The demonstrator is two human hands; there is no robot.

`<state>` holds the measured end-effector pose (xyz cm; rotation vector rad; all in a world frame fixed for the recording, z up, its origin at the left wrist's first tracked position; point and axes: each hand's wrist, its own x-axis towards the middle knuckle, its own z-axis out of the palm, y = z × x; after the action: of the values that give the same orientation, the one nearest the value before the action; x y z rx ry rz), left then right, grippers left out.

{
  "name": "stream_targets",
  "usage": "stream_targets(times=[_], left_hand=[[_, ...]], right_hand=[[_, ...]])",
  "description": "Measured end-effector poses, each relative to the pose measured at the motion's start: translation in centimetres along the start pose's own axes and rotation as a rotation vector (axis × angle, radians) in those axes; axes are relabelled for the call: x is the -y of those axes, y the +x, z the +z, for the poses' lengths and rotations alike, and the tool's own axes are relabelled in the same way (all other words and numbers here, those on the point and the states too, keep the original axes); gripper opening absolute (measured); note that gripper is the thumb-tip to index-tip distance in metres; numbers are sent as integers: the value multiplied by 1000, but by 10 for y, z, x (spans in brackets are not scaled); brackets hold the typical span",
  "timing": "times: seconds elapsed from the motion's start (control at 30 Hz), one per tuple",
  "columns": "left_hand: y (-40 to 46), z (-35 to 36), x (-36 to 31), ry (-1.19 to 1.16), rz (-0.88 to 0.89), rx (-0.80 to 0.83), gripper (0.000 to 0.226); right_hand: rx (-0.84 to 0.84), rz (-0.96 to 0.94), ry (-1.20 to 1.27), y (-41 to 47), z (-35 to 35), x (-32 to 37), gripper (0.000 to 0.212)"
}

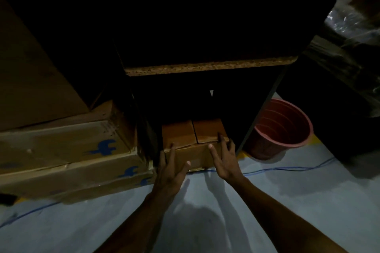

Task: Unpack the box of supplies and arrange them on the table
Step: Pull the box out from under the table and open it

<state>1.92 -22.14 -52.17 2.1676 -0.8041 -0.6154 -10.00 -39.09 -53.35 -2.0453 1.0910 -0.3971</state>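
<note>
A small brown cardboard box (pixel 195 136) sits on the floor under a dark table (pixel 209 66), its top flaps closed with a seam down the middle. My left hand (pixel 171 167) presses against the box's front left corner, fingers spread and reaching up to the top edge. My right hand (pixel 225 157) lies on the front right side, fingertips hooked over the top edge near the right flap. Both hands touch the box. What the box holds is hidden.
Flat, large cardboard cartons (pixel 67 150) with blue logos are stacked at the left, close to the box. A red plastic bucket (pixel 281 129) stands at the right beside the table leg. A blue cable (pixel 287 168) runs across the pale floor. The scene is dim.
</note>
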Motion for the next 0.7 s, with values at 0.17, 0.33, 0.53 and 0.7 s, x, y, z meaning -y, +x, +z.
stream_targets(times=[0.17, 0.33, 0.53, 0.7], left_hand=[[1, 5, -13, -148, -118, 8, 86], [-11, 3, -20, -201, -131, -1, 74], [-54, 3, -22, -275, -205, 24, 71], [-112, -1, -18, -343, -282, 63, 82]], right_hand=[[28, 49, 34, 0, 0, 2, 67], [64, 72, 67, -24, -2, 1, 69], [88, 114, 65, -78, -8, 2, 72], [127, 236, 67, -140, -9, 9, 78]])
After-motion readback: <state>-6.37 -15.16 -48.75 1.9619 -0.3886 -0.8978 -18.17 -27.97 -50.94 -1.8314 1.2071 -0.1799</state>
